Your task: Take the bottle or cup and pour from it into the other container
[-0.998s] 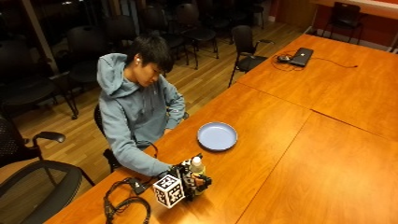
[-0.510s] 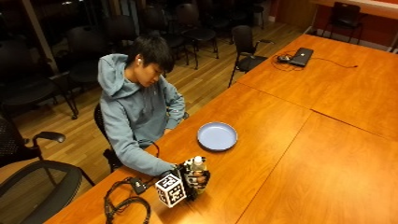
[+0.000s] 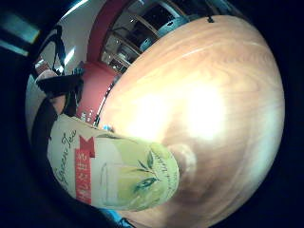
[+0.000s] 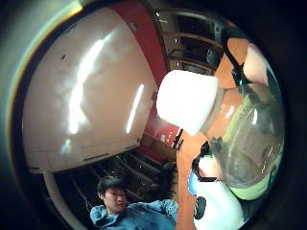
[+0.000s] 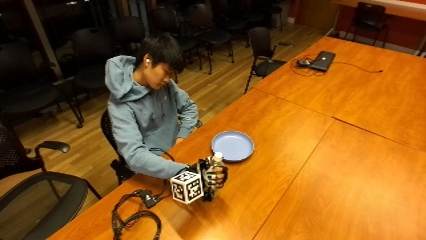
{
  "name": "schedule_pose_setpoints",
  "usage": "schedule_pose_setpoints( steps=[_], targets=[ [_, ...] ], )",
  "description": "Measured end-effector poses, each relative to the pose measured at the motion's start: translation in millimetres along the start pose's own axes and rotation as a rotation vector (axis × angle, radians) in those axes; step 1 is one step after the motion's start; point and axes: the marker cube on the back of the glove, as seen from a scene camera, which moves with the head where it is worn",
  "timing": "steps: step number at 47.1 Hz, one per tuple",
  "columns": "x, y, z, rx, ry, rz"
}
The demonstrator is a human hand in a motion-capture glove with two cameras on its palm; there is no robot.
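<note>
In the outside view my gloved right hand (image 5: 212,178) grips a green tea bottle (image 5: 216,166) by its body. The bottle stands upright with its white cap (image 5: 217,156) on top, near the table's front edge. A pale blue bowl (image 5: 232,145) sits on the wooden table (image 5: 299,165) just beyond the bottle, a short way apart. The little finger side palm view is filled with the bottle's green label (image 3: 114,175) over the tabletop (image 3: 204,95). The thumb side palm view shows the cap (image 4: 187,98) and the clear shoulder (image 4: 249,143), with fingers (image 4: 230,64) curled round them.
Black cables (image 5: 136,217) lie on the table by the person's side of the hand. A laptop (image 5: 323,60) with its cord sits at the far end. Office chairs (image 5: 40,195) stand around the table's edge.
My hand and the bottle have shifted a little up and toward the blue bowl. The bowl has not moved.
</note>
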Motion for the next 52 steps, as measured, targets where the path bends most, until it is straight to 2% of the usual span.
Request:
schedule_pose_setpoints(
  steps=[7,17,27,36,40,45,49,52],
  targets=[
    [-34.8,2.1,21.0,-0.122,0.118,-0.055],
    [-89.8,8.5,71.2,-0.384,0.384,-0.160],
    [-125.6,20.1,135.6,-0.625,0.745,-0.270],
    [-153.5,-5.8,149.2,-0.807,1.111,-0.375],
    [-153.5,8.8,181.9,-0.853,1.299,-0.438],
    [-153.8,19.7,213.5,-0.835,1.585,-0.478],
    [-156.8,35.8,232.6,-0.992,1.690,-0.626],
    [-153.7,54.2,258.7,-1.033,1.825,-0.685]
  ],
)
